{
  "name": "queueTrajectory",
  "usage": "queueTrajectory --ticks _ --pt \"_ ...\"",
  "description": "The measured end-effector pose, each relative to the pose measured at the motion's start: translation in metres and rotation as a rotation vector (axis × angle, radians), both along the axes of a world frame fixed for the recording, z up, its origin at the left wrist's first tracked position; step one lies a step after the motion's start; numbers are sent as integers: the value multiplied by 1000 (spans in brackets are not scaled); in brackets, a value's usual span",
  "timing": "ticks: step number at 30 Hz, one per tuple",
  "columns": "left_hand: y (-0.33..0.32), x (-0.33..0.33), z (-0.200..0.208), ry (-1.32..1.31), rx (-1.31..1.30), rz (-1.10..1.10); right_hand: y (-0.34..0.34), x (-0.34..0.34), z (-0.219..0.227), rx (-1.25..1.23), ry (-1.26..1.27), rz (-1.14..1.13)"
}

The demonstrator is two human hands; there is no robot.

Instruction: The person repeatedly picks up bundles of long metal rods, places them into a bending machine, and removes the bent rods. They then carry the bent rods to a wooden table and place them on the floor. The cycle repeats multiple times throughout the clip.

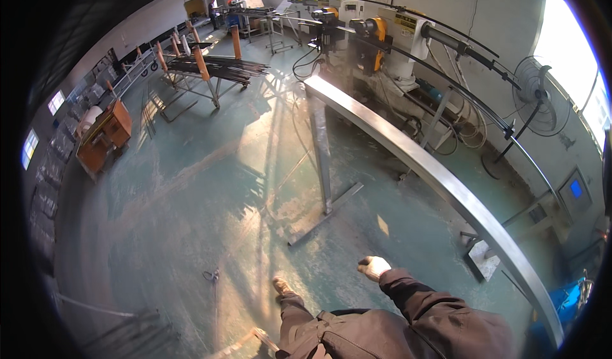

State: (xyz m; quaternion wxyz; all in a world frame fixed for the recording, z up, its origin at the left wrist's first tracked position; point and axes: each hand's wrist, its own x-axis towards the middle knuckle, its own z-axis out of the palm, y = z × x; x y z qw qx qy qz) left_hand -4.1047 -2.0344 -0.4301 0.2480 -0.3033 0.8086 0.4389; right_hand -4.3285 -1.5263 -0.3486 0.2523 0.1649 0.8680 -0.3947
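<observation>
My right hand (374, 268), which looks to be in a pale glove, hangs in front of my body above the green floor. Its fingers are curled in, and I make out no object in them. Outside the picture is my left hand. Nearest on the right runs a long square metal beam (414, 157), raised on a metal stand (322, 158) with a flat foot. My right hand is apart from both. One boot (281, 287) of mine shows on the floor, stepping forward.
A machine with orange-yellow covers (379, 40) stands by the wall, cables beneath it. Long dark rods lie on a rack (217, 70) ahead left. An orange cart (105, 136) is at left, a standing fan (535, 98) at right. Far off is another person (213, 15).
</observation>
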Motion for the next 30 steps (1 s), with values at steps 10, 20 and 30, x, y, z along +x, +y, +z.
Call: queueTrajectory --ticks 10,20,30 --pt "-263 -484 -1 382 -680 -1367 -110 -160 -51 129 -288 -217" --pt "-173 -897 54 80 123 49 -135 -443 -180 204 -124 17" --pt "102 -1219 45 -24 85 -844 -78 -756 11 -175 156 -634"
